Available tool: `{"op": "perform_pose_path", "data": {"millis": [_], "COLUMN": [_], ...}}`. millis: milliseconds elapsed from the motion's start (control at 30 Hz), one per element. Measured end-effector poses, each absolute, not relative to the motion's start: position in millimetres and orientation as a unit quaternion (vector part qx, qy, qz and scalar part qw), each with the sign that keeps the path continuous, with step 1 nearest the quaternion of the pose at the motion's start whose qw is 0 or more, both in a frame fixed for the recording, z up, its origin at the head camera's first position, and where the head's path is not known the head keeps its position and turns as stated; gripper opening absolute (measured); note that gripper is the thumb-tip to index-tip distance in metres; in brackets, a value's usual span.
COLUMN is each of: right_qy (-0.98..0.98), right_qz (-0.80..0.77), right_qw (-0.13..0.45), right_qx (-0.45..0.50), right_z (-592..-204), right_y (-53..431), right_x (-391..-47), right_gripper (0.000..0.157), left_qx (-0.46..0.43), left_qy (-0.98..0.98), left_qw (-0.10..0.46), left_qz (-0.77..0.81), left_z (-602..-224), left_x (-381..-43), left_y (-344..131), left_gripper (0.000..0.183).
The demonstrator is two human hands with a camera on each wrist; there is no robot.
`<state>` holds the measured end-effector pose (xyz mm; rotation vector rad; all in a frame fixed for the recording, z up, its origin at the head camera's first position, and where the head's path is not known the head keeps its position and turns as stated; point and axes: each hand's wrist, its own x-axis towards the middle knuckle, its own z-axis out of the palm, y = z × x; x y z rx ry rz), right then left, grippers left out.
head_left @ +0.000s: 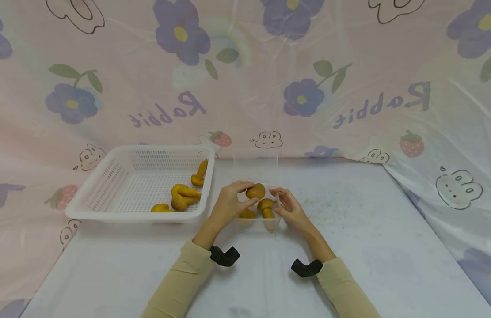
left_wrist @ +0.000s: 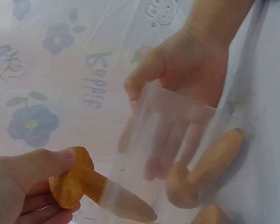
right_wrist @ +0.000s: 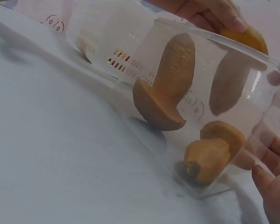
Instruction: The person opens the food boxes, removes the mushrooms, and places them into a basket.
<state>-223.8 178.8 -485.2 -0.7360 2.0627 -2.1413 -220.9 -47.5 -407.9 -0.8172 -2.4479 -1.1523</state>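
Note:
My left hand (head_left: pixel 228 204) pinches a yellow-brown mushroom (head_left: pixel 255 191) by its cap. In the left wrist view this mushroom (left_wrist: pixel 77 179) has its stem pointing down into a clear plastic box (left_wrist: pixel 130 186). Two more mushrooms lie inside the box: one with its cap up (head_left: pixel 266 204) and another (head_left: pixel 246 214) at the left. The right wrist view shows the same box (right_wrist: pixel 177 175) from the side, with the held mushroom's stem hanging below the rim. My right hand (head_left: pixel 294 214) rests against the box's right side, its fingers fairly straight along the outside of the wall.
A white perforated basket (head_left: pixel 98 215) stands to the left of the box, with several mushrooms (head_left: pixel 185 196) in its right part. Behind the white table (head_left: pixel 348 247) hangs a flowered cloth (head_left: pixel 245 79). Each wrist carries a black camera mount (head_left: pixel 225 256).

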Motion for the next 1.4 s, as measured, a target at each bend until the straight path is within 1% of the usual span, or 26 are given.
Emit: {"op": "perform_pose_path", "data": {"millis": [167,433,667,700,867,933,1200,1400], "right_qy": [0.674,0.666,0.655,0.654,0.681,0.692,0.687,0.683], "right_qz": [-0.699,-0.704,-0.711,-0.711,-0.697,-0.690,-0.695,-0.699], "right_qw": [0.036,0.033,0.023,0.022,0.010,0.005,0.010,0.009], "right_qx": [-0.238,-0.244,-0.255,-0.255,-0.224,-0.213,-0.213,-0.211], "right_z": [-486,-487,-487,-487,-485,-484,-482,-483], "right_y": [178,179,179,179,176,175,173,174], "right_x": [-225,-224,-224,-224,-223,-223,-223,-223], "right_gripper": [0.057,0.054,0.061,0.060,0.045,0.043,0.049,0.046], "left_qx": [-0.285,-0.274,-0.260,-0.260,-0.251,-0.241,-0.201,-0.194], "left_qy": [-0.844,-0.824,-0.815,-0.813,-0.808,-0.810,-0.809,-0.805], "left_qw": [0.178,0.165,0.192,0.197,0.212,0.217,0.230,0.244], "left_qz": [-0.418,-0.468,-0.480,-0.482,-0.489,-0.489,-0.502,-0.505], "left_z": [-395,-378,-366,-364,-356,-354,-345,-344], "left_x": [-217,-213,-212,-212,-213,-213,-215,-220], "left_y": [-55,-75,-92,-94,-106,-111,-130,-145], "left_gripper": [0.040,0.041,0.042,0.042,0.041,0.042,0.040,0.040]}}
